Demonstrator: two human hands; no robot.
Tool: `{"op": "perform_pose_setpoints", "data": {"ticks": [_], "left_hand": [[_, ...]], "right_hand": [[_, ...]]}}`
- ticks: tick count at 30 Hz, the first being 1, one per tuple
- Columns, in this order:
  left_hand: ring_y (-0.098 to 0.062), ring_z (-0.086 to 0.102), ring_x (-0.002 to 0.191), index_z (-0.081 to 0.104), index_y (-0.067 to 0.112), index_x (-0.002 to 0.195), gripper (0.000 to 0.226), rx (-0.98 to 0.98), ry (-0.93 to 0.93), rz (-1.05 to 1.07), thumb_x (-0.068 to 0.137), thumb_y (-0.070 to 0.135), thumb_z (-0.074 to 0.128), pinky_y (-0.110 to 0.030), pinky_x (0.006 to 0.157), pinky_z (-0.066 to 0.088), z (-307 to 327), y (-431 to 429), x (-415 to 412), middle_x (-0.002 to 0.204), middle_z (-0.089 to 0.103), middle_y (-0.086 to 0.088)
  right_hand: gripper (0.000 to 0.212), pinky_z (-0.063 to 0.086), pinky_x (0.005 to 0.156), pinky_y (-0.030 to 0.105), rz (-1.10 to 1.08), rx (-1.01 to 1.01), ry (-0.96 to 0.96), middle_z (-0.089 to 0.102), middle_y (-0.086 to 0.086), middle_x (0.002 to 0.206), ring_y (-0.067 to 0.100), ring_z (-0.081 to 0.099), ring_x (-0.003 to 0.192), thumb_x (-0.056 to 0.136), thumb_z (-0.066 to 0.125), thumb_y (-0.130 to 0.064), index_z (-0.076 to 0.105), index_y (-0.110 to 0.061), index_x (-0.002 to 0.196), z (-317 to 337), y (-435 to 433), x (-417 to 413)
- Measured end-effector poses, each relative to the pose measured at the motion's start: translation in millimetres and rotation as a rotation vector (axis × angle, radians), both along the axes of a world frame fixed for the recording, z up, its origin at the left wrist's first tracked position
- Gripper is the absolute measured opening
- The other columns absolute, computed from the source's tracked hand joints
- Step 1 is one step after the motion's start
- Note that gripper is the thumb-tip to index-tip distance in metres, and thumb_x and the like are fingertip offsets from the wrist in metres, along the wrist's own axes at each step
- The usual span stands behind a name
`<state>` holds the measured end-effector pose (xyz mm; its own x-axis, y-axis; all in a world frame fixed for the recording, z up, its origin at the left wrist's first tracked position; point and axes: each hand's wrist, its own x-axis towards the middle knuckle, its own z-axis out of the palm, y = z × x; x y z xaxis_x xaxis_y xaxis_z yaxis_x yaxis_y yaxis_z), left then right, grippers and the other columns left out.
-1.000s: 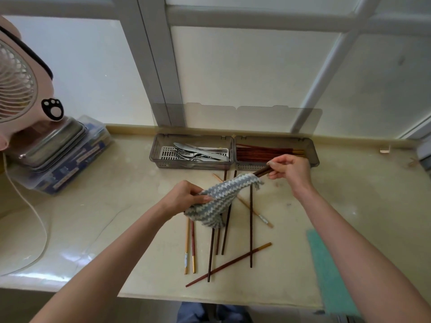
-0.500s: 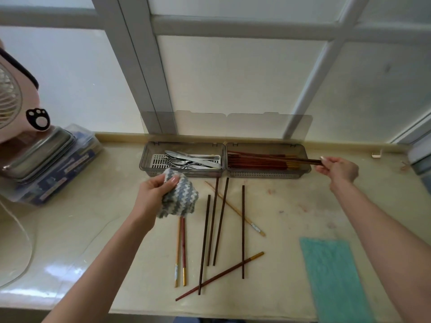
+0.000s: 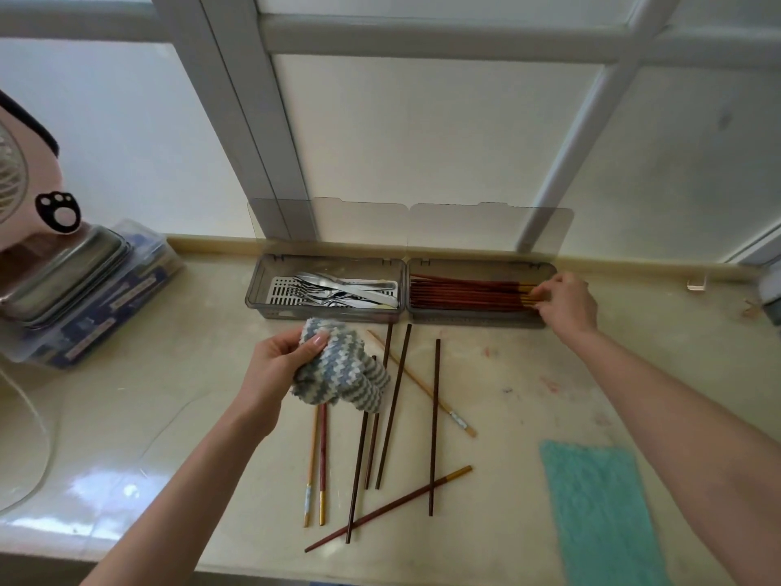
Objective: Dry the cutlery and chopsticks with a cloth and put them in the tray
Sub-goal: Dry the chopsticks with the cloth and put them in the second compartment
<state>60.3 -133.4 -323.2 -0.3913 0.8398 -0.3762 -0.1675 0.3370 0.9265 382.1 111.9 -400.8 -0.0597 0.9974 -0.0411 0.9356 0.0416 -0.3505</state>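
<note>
1. We judged the step as stowing. Our right hand (image 3: 566, 306) lay at the right end of the tray's (image 3: 477, 321) right compartment, fingertips on the gold ends of the stored chopsticks (image 3: 465, 291). We could not tell whether they pinched one.
2. Our left hand (image 3: 270, 374) clutched the bunched zigzag cloth (image 3: 338, 365) just before the left compartment, which held forks and knives (image 3: 346, 289).
3. The next move called for lifting one of the loose chopsticks (image 3: 434, 416), which lay crossed on the counter (image 3: 169, 395) from its middle to its near edge.
4. A teal cloth (image 3: 600, 513) lay near the right corner, and a fan (image 3: 17, 184) and stacked boxes (image 3: 97, 298) stood at the left; nothing seemed to block the reach.
</note>
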Motion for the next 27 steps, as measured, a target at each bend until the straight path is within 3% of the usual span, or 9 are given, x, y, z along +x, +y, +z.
{"op": "perform_pose_setpoints", "data": {"ticks": [3,6,10,15,18,20,23,25,27], "left_hand": [[-0.017,0.069,0.066,0.068,0.003,0.087,0.014,-0.02,0.01,0.03,0.088,0.013,0.058,-0.023,0.059,0.055,0.5,2.4,1.2,0.074,0.073,-0.006],[-0.017,0.069,0.067,0.068,0.004,0.087,0.014,-0.024,0.015,0.045,0.088,0.014,0.058,-0.024,0.061,0.055,3.3,2.2,1.5,0.075,0.073,-0.007],[-0.014,0.068,0.065,0.068,0.004,0.09,0.014,-0.005,0.018,0.074,0.089,0.011,0.056,-0.02,0.058,0.055,8.3,-4.3,0.3,0.074,0.073,-0.005],[-0.011,0.068,0.061,0.068,0.006,0.09,0.013,0.021,0.001,0.137,0.088,0.012,0.056,-0.018,0.055,0.054,10.0,-13.1,-4.7,0.07,0.073,-0.001],[-0.012,0.068,0.063,0.068,0.006,0.09,0.014,0.014,0.0,0.149,0.088,0.014,0.056,-0.019,0.055,0.054,8.4,-16.4,-4.3,0.071,0.072,-0.002],[-0.014,0.067,0.064,0.067,0.006,0.091,0.014,-0.005,-0.02,0.193,0.09,0.013,0.055,-0.02,0.056,0.054,6.0,-16.7,-5.0,0.072,0.072,-0.003],[-0.013,0.068,0.06,0.062,0.006,0.092,0.016,-0.08,-0.247,0.295,0.095,0.012,0.047,-0.02,0.053,0.055,-1.0,-17.2,-10.7,0.068,0.072,-0.003],[-0.012,0.068,0.053,0.058,0.006,0.093,0.02,-0.133,-0.534,0.375,0.098,0.009,0.039,-0.023,0.051,0.055,-5.8,-17.8,-13.8,0.061,0.071,-0.002],[-0.015,0.066,0.047,0.056,0.001,0.09,0.025,-0.211,-0.669,0.366,0.099,0.006,0.033,-0.03,0.058,0.055,-10.0,-19.5,-14.4,0.057,0.069,-0.007]], "right_hand": [[0.025,0.037,0.098,0.035,0.285,0.053,-0.025,0.056,0.0,0.124,0.024,0.045,0.116,0.088,0.061,-0.015,0.07,-0.026,0.109,3.5,0.8,-33.2],[0.028,0.027,0.112,0.045,0.476,-0.08,-0.019,0.045,-0.002,0.143,0.027,0.037,0.132,0.095,0.053,-0.018,0.065,-0.025,0.12,-2.8,2.0,-73.3],[0.034,0.031,0.111,0.04,0.5,-0.214,-0.042,0.043,0.003,0.143,0.024,0.043,0.129,0.097,0.048,-0.018,0.056,-0.013,0.129,-16.0,-1.1,-98.0],[0.027,0.044,0.091,0.039,0.433,0.082,-0.132,0.056,0.013,0.116,0.031,0.055,0.102,0.093,0.044,-0.007,0.064,0.0,0.109,-15.2,-11.9,-109.8],[0.031,0.04,0.099,0.04,0.358,-0.032,-0.23,0.052,0.016,0.125,0.033,0.05,0.111,0.091,0.046,-0.01,0.064,0.0,0.115,-15.8,-16.3,-110.4],[0.029,0.034,0.105,0.041,0.318,0.035,-0.191,0.049,0.014,0.133,0.031,0.046,0.12,0.09,0.05,-0.011,0.065,-0.006,0.115,-11.2,-23.1,-111.0],[0.029,0.045,0.095,0.037,0.489,0.285,0.08,0.062,0.009,0.11,0.024,0.056,0.103,0.082,0.056,0.003,0.068,-0.011,0.104,-4.6,-59.1,-119.8],[0.037,0.053,0.076,0.037,0.818,0.222,0.167,0.061,0.006,0.1,0.024,0.061,0.087,0.074,0.055,0.011,0.068,-0.013,0.099,-11.4,-95.1,-126.0],[0.049,0.052,0.082,0.037,1.059,0.04,0.014,0.054,0.005,0.118,0.025,0.058,0.101,0.074,0.056,0.011,0.064,-0.017,0.113,-25.1,-123.8,-133.8]]}}
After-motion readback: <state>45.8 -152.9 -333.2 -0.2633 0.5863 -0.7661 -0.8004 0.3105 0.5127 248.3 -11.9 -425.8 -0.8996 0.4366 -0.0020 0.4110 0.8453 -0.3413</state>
